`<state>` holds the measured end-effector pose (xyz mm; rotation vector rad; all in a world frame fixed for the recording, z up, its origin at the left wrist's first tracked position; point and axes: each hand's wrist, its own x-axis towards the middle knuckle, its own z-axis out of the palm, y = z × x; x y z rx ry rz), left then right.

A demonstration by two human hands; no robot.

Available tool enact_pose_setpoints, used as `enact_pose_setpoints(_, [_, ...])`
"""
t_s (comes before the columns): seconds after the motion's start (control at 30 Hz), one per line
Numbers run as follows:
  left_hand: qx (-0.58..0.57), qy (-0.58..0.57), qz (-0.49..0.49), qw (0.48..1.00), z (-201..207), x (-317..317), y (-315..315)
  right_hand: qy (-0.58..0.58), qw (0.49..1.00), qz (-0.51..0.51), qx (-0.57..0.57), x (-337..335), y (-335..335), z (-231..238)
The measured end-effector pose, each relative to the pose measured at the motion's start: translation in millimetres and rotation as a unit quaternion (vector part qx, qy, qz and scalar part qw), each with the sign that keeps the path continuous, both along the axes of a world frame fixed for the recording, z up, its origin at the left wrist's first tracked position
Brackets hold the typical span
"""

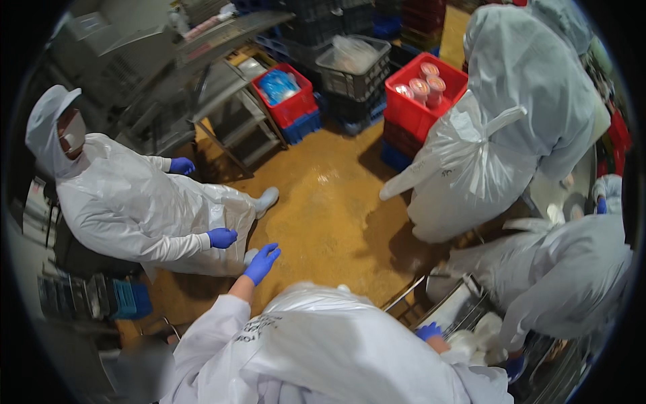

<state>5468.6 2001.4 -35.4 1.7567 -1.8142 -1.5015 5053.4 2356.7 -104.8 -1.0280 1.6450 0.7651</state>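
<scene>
My left hand [262, 264], in a blue glove, reaches forward over the floor with its fingers apart and nothing in it. It is close to the gloved hand [222, 238] of a person in white at the left, with a gap between the two. Out to the right of my white apron [323, 337] is my right hand [429, 330], also blue-gloved. Its fingers look loosely stretched and no held thing shows. A metal-framed trolley [457, 306] and pale bundles [481, 340] lie beside it; I cannot tell whether the hand touches them.
Red crates hold blue bags [279, 87] and pink-lidded tubs [420, 89]. Between them stands a grey crate [353, 64]. A metal step stand [245, 128] is at the back left. Coworkers in white [528, 74] crowd the right side. The floor [316, 222] is yellow-brown.
</scene>
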Motion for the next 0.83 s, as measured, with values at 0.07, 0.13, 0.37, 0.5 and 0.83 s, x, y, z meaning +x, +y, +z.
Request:
enact_pose_setpoints(0.07, [0.128,0.027,0.036,0.991,-78.6,37.5,-36.1,-0.052,0.991,0.011,0.121,-17.2,-56.9,-4.9])
enact_pose_setpoints(0.13, [0.179,0.011,0.075,0.981,-138.8,78.4,-60.0,0.037,0.982,-0.161,-0.092,4.8,-145.2,70.7])
enact_pose_setpoints(0.37, [0.226,-0.030,-0.021,0.973,-148.3,36.3,-256.6,-0.079,0.853,-0.362,-0.366,58.7,-301.9,52.3])
enact_pose_setpoints(0.5, [0.193,-0.085,-0.119,0.970,-128.2,-35.7,-339.5,0.005,0.879,-0.367,-0.305,63.9,-334.5,37.2])
enact_pose_setpoints(0.83, [0.027,0.006,-0.376,0.926,-203.9,-160.0,-387.6,0.062,0.853,-0.393,-0.337,75.0,-364.3,17.9])
